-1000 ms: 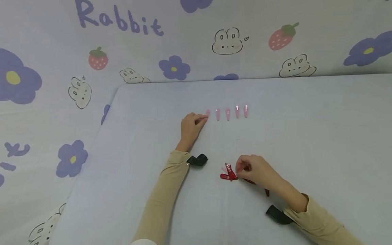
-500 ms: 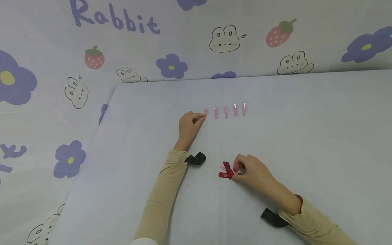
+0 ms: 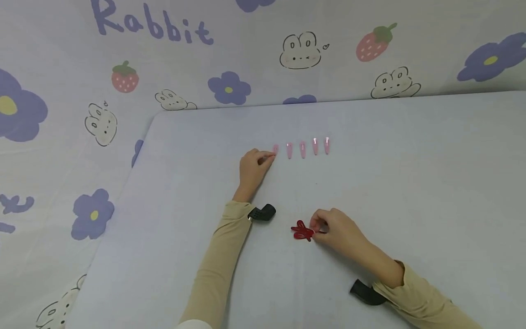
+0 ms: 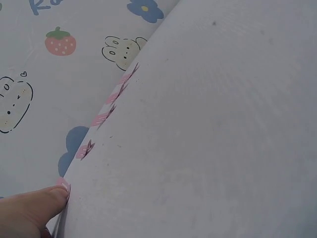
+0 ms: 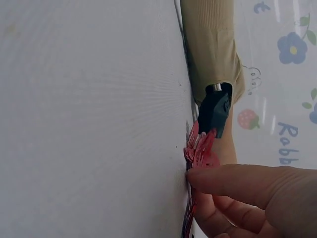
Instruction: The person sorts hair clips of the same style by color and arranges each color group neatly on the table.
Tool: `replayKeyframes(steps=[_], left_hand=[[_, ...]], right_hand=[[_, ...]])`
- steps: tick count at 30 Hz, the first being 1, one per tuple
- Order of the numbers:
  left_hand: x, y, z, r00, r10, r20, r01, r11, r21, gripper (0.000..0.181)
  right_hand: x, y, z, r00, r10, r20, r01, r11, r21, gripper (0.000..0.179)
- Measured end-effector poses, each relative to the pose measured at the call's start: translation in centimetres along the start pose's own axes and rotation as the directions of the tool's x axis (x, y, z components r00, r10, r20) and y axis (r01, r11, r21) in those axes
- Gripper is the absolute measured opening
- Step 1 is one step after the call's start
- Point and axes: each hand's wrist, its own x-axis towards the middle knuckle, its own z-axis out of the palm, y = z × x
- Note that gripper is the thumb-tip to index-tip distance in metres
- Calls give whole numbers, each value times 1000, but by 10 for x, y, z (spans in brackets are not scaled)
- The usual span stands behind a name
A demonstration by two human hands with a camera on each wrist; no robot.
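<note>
My left hand point(image 3: 252, 170) reaches far forward and pinches the lower end of a pink snap hair clip point(image 3: 276, 148), the leftmost of a row. In the left wrist view the thumb point(image 4: 52, 201) covers part of this clip point(image 4: 63, 183). To its right, several more pink hair clips point(image 3: 302, 150) lie upright and spaced apart. Nearer the body, my right hand point(image 3: 343, 234) pinches at the right side of a small heap of red hair clips point(image 3: 303, 233). The right wrist view shows the clips point(image 5: 200, 148) fanned out beyond the thumb; the fingers hide part of the heap.
A white cloth covers the table point(image 3: 411, 192). Behind it hangs a patterned backdrop point(image 3: 263, 55) with rabbits, flowers and strawberries. Black wrist devices point(image 3: 263, 213) sit at both sleeve cuffs.
The red clips have shifted and bunched at the right fingertips. A pink clip in the heap and dark red clips right of that hand no longer show. The left hand stays at its pink clip.
</note>
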Motion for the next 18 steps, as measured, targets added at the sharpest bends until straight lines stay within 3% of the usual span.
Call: replayKeyframes(steps=[10, 18], left_hand=[[0, -1, 1, 1000, 6, -14, -6, 1000, -7, 12], [0, 1, -1, 1000, -2, -6, 2, 1000, -8, 12]], right_hand=[[1, 2, -2, 999, -40, 23, 39, 999, 37, 16], [1, 2, -3, 999, -27, -20, 28, 998, 51, 13]])
